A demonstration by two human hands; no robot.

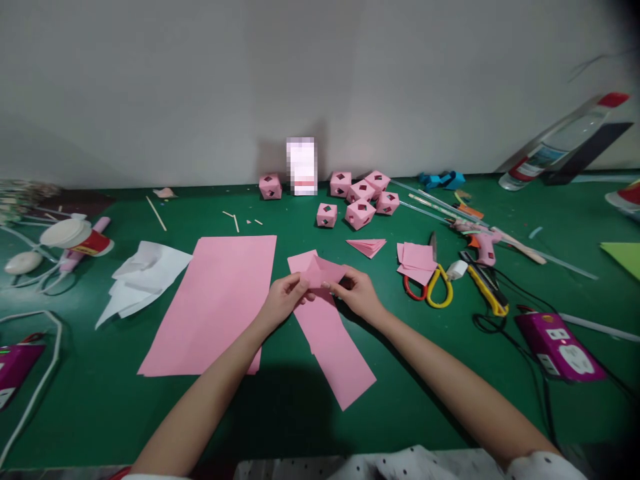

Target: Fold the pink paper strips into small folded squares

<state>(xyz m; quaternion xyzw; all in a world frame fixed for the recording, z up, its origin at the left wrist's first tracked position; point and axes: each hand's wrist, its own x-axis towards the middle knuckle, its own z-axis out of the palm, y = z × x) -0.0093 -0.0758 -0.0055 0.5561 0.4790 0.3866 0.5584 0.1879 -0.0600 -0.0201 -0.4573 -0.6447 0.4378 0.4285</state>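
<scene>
Pinches a folded pink paper piece (320, 270) just right of the large pink sheet (215, 303).
Grips it from both sides with left hand (283, 298) and right hand (356, 293), fingertips drawn narrow onto the paper; holds it over the far end of a long pink strip (333, 347) right of the sheet. Farther right of the sheet, scissors (435, 287); beyond its far right corner, pink paper cubes (360, 197).
</scene>
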